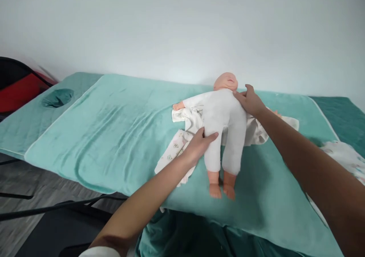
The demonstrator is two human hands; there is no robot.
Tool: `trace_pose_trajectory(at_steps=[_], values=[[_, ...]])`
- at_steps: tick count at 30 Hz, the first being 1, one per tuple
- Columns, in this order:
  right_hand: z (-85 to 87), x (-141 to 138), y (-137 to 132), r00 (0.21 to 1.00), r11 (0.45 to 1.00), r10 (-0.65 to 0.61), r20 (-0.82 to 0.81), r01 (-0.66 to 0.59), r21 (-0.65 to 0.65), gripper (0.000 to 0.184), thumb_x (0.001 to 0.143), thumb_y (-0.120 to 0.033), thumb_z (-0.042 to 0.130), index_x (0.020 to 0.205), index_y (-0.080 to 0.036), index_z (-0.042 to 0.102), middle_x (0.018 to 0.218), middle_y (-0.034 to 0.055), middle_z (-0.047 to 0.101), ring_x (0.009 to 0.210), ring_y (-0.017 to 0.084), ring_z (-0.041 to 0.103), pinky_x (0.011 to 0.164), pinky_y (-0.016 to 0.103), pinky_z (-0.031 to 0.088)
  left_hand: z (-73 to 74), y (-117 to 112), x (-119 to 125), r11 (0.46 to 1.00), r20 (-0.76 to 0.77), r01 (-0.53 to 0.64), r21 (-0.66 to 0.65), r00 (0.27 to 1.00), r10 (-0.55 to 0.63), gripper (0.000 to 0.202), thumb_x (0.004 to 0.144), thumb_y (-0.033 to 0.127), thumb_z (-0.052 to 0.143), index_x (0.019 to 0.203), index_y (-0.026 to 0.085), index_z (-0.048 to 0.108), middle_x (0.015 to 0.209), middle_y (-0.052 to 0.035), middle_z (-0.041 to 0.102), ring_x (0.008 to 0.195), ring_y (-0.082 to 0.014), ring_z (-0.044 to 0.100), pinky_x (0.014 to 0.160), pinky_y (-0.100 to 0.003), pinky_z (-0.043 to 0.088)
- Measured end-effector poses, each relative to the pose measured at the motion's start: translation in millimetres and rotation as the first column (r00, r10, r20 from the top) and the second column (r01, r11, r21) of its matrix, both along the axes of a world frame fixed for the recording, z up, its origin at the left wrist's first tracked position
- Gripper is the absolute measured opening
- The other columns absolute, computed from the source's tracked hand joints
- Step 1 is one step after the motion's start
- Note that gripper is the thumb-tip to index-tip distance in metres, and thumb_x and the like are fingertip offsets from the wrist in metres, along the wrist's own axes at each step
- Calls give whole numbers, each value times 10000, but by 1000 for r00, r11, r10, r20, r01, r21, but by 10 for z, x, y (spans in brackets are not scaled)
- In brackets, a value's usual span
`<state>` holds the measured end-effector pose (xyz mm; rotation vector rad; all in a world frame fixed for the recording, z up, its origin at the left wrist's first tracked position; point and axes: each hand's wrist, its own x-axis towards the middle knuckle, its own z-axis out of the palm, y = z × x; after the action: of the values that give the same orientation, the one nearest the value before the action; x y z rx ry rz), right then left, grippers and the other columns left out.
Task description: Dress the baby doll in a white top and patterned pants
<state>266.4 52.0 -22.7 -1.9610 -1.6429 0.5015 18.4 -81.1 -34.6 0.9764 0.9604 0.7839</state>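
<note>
A baby doll (222, 112) with a white cloth body lies face up, its head toward the wall and its bare feet toward me. My left hand (199, 145) is closed around the doll's leg at the left, thumb across the thigh. At the doll's shoulder on the right, my right hand (249, 100) grips with the thumb near the neck; some of its fingers are hidden behind. White printed baby clothes (174, 148) are spread beneath and beside the doll, partly covered by it. One doll arm stretches out to the left over a sleeve.
A green padded bed (119, 124) stands along a white wall, with a face hole (58, 98) at its left end. Another patterned white cloth (346, 158) lies at the right. A dark chair with red (19, 91) is at the far left.
</note>
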Motion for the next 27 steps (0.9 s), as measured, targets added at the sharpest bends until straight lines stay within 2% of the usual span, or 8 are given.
trace_pose_trajectory(at_steps=[3,6,11,15,18,21,25,27], values=[[64,0,264,1000,992,18,-15,-20,-127,939,858,-713,502,1530,-89,302,1402,250,582,1290,412,556,1099,536,408,-10,155,92,995,108,-8,-96,994,18,515,819,492,720,1246,217,632,1310,-114,685,1155,-289,677,971,-398,564],[130,-40,426,988,984,106,-114,-120,-132,786,843,-723,530,1408,-177,507,1392,207,612,1250,399,591,1050,518,466,85,254,108,990,145,14,-139,989,6,581,781,574,716,1262,259,630,1200,-69,730,1073,-279,708,862,-377,603],[310,-193,569,978,977,131,-160,-155,-147,730,789,-720,610,1298,-197,608,1341,216,645,1178,443,620,952,572,525,350,485,-164,989,103,31,-148,995,-16,657,725,622,720,1244,228,636,1101,-109,742,966,-306,731,784,-412,630],[458,-592,752,943,958,250,-222,-274,-85,711,791,-686,636,1307,-199,596,1343,201,647,1187,420,623,958,572,537,418,784,-688,999,-3,14,-29,1000,-14,628,765,631,674,1194,172,664,1039,-174,748,887,-325,738,753,-463,631],[495,-1108,943,888,933,344,-306,-361,2,666,803,-663,664,1269,-190,617,1329,201,656,1168,405,637,985,582,529,388,962,-1186,992,-113,-19,122,993,33,557,807,634,620,1095,164,701,929,-161,758,850,-327,737,694,-472,622],[444,-1695,1166,775,858,506,-378,-497,129,552,836,-614,667,1218,-217,647,1297,153,686,1190,374,632,1043,578,503,319,1072,-1682,960,-227,-89,265,962,152,482,814,616,619,980,176,725,825,-136,752,851,-332,736,669,-464,617],[294,-2370,1471,628,738,664,-405,-637,221,513,861,-548,660,1255,-223,623,1376,98,646,1300,284,576,1176,506,408,157,1200,-2254,964,-287,-146,221,935,208,497,820,625,629,985,166,730,835,-141,755,803,-321,734,672,-474,620],[225,-2623,1583,630,750,649,-426,-625,217,563,839,-533,686,1291,-211,587,1431,94,604,1365,276,520,1205,503,365,63,1265,-2483,972,-260,-158,171,945,199,532,823,629,641,1037,148,721,854,-137,757,777,-312,729,679,-488,617]])
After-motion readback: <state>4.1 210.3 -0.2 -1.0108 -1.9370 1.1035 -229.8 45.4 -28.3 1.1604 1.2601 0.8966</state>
